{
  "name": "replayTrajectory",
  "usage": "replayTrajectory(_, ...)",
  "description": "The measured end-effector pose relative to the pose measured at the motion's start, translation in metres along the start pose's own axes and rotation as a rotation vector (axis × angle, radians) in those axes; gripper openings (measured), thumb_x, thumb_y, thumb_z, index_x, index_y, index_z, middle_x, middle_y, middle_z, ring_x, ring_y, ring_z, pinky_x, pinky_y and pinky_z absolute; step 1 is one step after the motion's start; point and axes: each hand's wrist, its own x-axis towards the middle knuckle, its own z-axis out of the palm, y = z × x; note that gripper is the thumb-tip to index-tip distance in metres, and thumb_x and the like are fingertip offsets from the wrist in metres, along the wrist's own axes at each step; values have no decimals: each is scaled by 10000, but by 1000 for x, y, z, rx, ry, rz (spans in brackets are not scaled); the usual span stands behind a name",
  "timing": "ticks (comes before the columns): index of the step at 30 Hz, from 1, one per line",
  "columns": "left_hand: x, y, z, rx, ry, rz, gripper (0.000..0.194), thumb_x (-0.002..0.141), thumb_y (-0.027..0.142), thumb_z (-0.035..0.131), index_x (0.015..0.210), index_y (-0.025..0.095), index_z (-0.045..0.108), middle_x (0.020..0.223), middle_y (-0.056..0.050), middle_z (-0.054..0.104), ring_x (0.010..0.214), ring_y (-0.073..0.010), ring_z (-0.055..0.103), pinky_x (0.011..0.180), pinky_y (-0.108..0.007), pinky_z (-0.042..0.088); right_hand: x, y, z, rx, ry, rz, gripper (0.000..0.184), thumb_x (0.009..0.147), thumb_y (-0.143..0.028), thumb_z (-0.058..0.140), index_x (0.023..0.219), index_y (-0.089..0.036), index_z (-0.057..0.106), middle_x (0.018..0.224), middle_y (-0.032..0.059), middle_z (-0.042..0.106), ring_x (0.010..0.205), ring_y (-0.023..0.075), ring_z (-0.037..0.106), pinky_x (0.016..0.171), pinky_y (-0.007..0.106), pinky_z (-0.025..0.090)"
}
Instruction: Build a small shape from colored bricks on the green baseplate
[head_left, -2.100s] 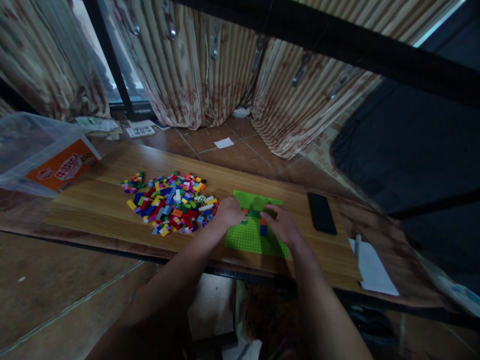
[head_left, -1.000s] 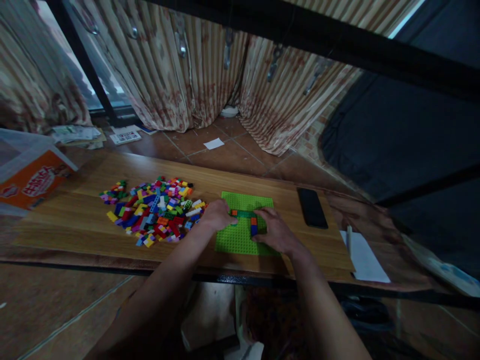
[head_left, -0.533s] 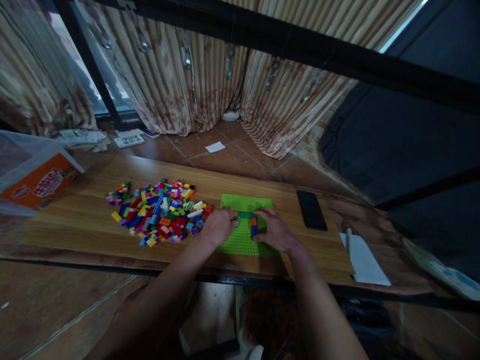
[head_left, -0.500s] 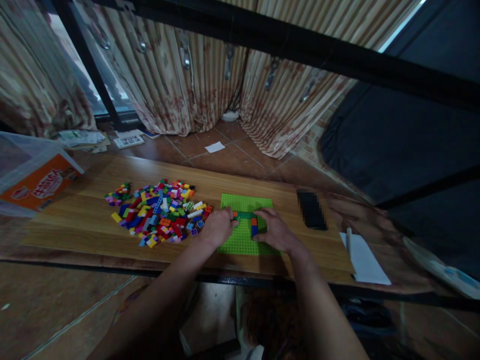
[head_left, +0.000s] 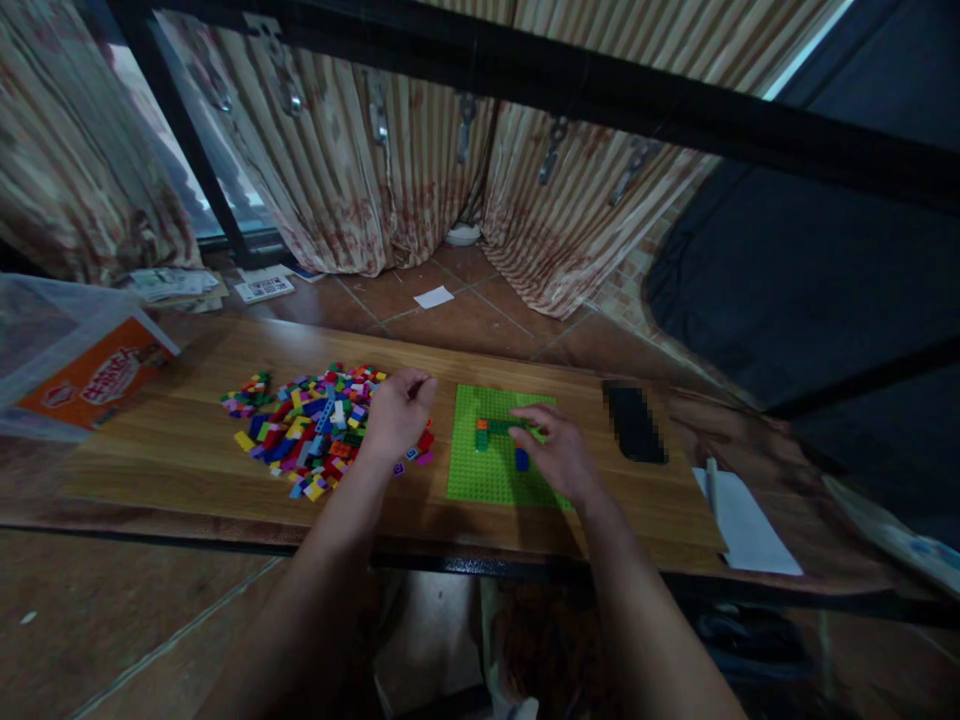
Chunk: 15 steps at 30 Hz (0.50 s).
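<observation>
A green baseplate (head_left: pixel 487 470) lies on the wooden board, with a few bricks pressed onto it: an orange and green one (head_left: pixel 481 433), a dark green bar (head_left: pixel 498 426) and a blue one (head_left: pixel 521 460). My right hand (head_left: pixel 555 452) rests on the plate's right part, fingers curled down onto the dark green bar. My left hand (head_left: pixel 396 412) hovers over the right edge of the pile of loose coloured bricks (head_left: pixel 307 428), fingers bent in a pinch; I cannot make out anything between them.
A dark phone (head_left: pixel 634 424) lies right of the baseplate. White paper with a pen (head_left: pixel 739 520) sits at the board's right end. A clear plastic tub with an orange label (head_left: pixel 71 365) stands at far left. Curtains hang behind.
My left hand has left the baseplate's left edge and moved left and back to the brick pile. My right hand stays on the plate, shifted slightly. The camera has shifted a little.
</observation>
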Motion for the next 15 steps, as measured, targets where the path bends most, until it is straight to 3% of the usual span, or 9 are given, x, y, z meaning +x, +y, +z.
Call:
replayTrajectory(3,0,-2,-3,-21,4,-8,183,831,273,520,691,168,576,589,17,537,598,-115,500,562,-208,385,4,-12,13,-2,40,-56,166,887,-274,565,928,-248,724,941,42,685,934,194,630,881,357,490)
replayTrajectory(7,-2,-2,-6,-41,-14,-21,170,823,273,515,717,162,590,603,8,561,603,-118,512,563,-209,396,5,-19,30,-79,-50,-80,145,866,-241,607,927,-242,739,913,45,697,908,198,633,868,354,491)
replayTrajectory(15,1,-9,-16,-37,36,-37,175,823,276,524,708,160,586,603,12,561,601,-112,515,556,-201,394,8,-10,46,-106,-134,21,130,783,-176,674,877,-228,746,888,37,732,840,202,671,821,363,508)
